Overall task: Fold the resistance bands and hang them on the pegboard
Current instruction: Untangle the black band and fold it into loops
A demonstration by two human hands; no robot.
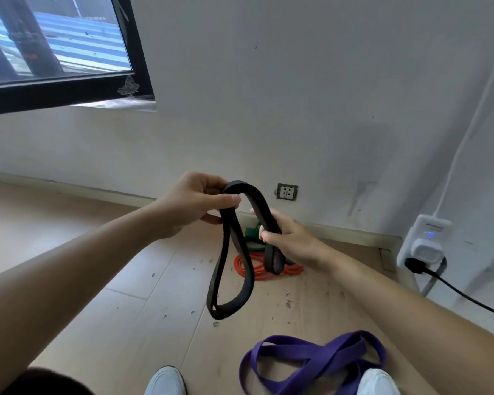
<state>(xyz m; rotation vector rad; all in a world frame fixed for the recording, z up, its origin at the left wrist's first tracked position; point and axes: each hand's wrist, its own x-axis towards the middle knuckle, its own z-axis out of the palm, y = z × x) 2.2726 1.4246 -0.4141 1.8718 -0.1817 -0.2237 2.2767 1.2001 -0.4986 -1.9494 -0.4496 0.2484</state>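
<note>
Head view, looking down at a pale wood-plank floor beside a white wall.

Hidden or cut off: no pegboard is showing in this view. The purple band is running out of frame at the bottom edge, partly under the right white shoe. The green band and orange band are lying by the skirting, largely covered by the black band and the right hand; their full shapes are hard to make out.

Both hands are holding the black band in the air, above the floor. It is flat, matte, rubbery, arching over between them. The left hand is pinching doubled strands, grip closed, a long loop hanging below. The right hand's grip is wrapping shut around the other side, a short loop hanging beneath it.

Floor is scuffed with dark flecks.
</note>
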